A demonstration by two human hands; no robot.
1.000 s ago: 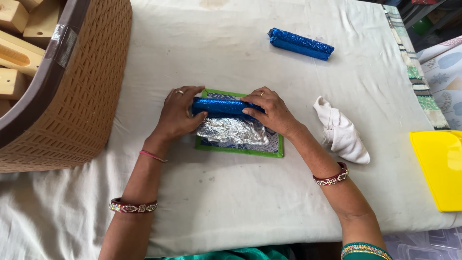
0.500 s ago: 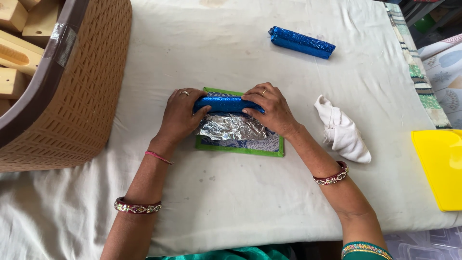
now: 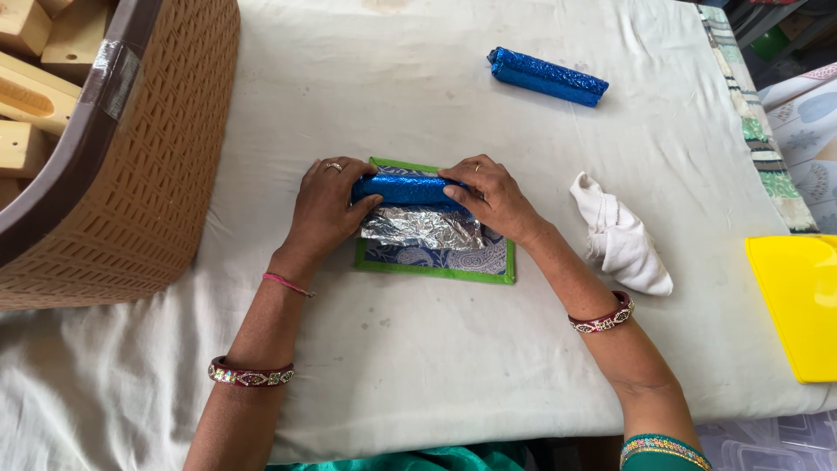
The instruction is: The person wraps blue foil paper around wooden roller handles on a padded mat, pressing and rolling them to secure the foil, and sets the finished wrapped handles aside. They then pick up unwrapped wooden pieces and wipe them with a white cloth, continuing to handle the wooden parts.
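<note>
Head view: left hand (image 3: 324,205) and right hand (image 3: 490,196) clasp the blue foil roll (image 3: 403,188), now rolled slightly farther over the silver sheet (image 3: 423,228).

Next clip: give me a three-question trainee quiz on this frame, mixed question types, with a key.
1. True or false: both hands grip the blue roll.
2. What lies nearest the right hand? A) white cloth B) yellow board C) basket
3. Fill in: the sheet's silver side lies on a ___-edged mat.

Key: 1 true: the left hand holds the other end. 2 A. 3 green.
</note>
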